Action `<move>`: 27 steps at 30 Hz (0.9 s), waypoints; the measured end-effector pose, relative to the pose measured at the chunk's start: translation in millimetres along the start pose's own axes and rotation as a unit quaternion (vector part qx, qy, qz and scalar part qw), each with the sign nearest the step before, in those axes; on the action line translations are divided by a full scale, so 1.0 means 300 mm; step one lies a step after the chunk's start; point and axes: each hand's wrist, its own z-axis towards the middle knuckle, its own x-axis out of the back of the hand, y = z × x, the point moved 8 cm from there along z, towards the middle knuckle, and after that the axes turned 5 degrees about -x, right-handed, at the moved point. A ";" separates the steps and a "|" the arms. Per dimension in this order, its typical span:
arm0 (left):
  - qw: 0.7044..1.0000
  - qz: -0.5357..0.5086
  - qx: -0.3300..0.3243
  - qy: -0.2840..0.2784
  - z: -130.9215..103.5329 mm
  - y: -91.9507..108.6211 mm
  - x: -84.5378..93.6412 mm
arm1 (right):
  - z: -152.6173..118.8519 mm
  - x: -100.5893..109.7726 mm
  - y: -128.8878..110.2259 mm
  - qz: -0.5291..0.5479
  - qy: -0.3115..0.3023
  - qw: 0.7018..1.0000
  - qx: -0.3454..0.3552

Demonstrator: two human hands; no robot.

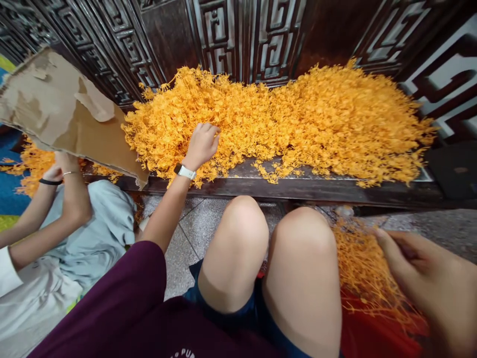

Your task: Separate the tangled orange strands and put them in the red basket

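A long heap of orange plastic flower sprigs (238, 109) lies across a dark wooden bench (208, 186) in front of me. My left hand (203, 144), with a white-strapped watch at the wrist, rests on the near side of this heap. Its fingers curl down among the sprigs, and their tips are hidden. Low on the right, my right hand (425, 268) is closed, thumb against curled fingers, and somewhat blurred. Beside it, thin orange stems (365, 263) lie in and over a red container (368, 328). What the right fingers pinch, if anything, I cannot make out.
Carved dark wooden panels (219, 35) rise behind the heap. At left, a torn cardboard sheet (55, 99) leans over the bench, above another person's hands (59, 169) and more orange sprigs (35, 164). My knees (246, 223) are close to the bench edge. A dark object (452, 169) sits at the right end.
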 end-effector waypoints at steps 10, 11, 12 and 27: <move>0.986 0.089 0.138 0.003 0.204 -0.099 -0.115 | -0.133 -0.076 -0.491 0.198 0.096 0.973 0.070; 0.986 0.091 0.138 0.004 0.205 -0.104 -0.116 | -0.141 -0.080 -0.491 0.199 0.096 0.972 0.077; 0.986 0.095 0.137 0.000 0.208 -0.107 -0.117 | -0.145 -0.082 -0.487 0.203 0.098 0.971 0.081; 0.989 0.035 0.115 0.082 0.360 -0.070 0.112 | -0.153 -0.106 -0.394 0.294 0.116 0.948 0.042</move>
